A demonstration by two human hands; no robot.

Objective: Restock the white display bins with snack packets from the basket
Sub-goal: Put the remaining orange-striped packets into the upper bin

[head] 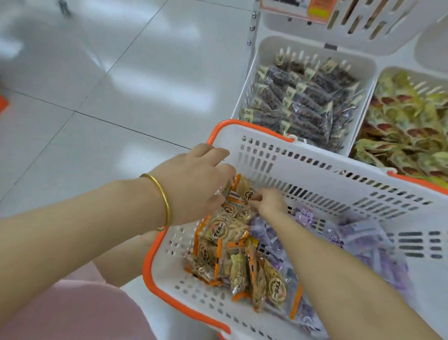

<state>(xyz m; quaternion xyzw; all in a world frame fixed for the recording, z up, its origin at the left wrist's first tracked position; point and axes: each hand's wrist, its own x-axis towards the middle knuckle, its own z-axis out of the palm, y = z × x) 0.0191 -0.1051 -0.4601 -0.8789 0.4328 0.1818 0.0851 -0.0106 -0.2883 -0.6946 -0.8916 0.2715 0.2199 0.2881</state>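
1. Nearest, below both grips: the white basket [152, 256] with its orange rim sits tight against me, its far wall up against the display bins. Judgement: it is kept there so each transfer is short.

2. Contents. Orange-edged snack packets [220, 231] are heaped in the basket end under my left grip. Purple packets [368, 243] lie to the right of my right grip. The two sorts are mostly apart, which suits filling one bin at a time.

3. My left grip [191, 184], gold bangle [162, 195] at the wrist, reaches over the basket corner. Fingers above and thumb below are closed round the topmost orange-edged packets, seemingly collecting a bundle.

4. My right grip [270, 204] is just beside the left, fingers curled, pinching the edge of an orange-edged packet at the top of the heap. Judgement: it is feeding packets across to the left.

5. Beyond both grips: a white display bin [249, 88] holds dark clear-wrapped packets [305, 104] in rows. To its right a second bin [391, 71] holds green-and-yellow packets [412, 121]. Neither shows orange-edged stock, so I cannot tell which bin this bundle is for.

6. Farthest: a slotted upper bin [378, 22] with a price sign [297, 3], and tiled floor [119, 75] left of my left grip.

7. Restocking appears early: the basket is well filled.
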